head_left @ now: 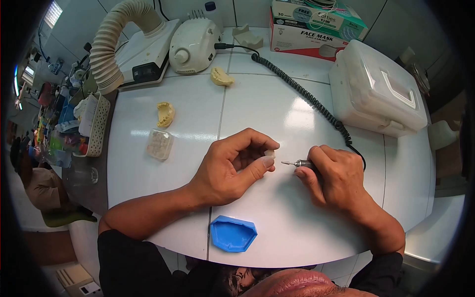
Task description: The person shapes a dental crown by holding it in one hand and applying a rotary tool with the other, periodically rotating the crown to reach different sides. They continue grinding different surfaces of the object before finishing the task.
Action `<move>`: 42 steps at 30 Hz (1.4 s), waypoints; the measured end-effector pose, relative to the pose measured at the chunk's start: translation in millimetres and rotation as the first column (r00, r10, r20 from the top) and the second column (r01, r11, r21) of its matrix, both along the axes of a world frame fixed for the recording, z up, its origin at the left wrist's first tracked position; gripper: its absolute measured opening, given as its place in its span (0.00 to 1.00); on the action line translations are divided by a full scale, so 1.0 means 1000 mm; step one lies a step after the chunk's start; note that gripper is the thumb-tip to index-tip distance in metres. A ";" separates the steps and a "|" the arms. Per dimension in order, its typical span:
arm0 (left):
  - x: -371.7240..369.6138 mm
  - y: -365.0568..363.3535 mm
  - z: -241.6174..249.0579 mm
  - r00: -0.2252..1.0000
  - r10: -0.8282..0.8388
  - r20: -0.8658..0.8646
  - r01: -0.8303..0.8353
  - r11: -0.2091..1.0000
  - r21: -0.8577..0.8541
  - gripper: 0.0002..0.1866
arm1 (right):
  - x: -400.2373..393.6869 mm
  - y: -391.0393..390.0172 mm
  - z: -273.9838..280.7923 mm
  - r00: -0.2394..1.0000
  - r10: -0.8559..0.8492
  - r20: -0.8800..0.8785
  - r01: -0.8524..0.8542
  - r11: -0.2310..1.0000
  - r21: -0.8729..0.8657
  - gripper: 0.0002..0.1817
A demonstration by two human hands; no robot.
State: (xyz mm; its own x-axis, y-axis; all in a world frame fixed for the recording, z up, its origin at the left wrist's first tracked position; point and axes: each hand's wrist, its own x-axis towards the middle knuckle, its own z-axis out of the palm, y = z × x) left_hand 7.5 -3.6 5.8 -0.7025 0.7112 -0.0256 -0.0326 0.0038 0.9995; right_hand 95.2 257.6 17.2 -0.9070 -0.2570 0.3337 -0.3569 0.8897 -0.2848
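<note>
Between the thumb and fingertips of my left hand (236, 166) is a small whitish piece (270, 154), partly covered by the fingers; its exact kind is too small to make out. My right hand (336, 175) is wrapped round a dark rotary handpiece (308, 164). The handpiece's thin bur (288, 163) points left at the whitish piece, with a short gap between them. A blue tray (233, 234) lies below my left forearm. To the left of that hand are a clear plastic box (160, 144) with pale pieces and a yellowish dental cast (166, 114).
A second dental cast (221, 76) lies near the white control unit (194, 47). The coiled cord (302, 89) crosses to the right. A ribbed hose (106, 44), face mask boxes (311, 37) and a white case (378, 91) line the back. A person (44, 188) sits at left.
</note>
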 end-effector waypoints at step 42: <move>0.005 0.002 0.004 0.933 -0.038 -0.359 -0.045 0.974 -0.220 0.14 | 0.005 -0.007 0.009 0.997 0.023 0.069 -0.031 0.994 0.106 0.27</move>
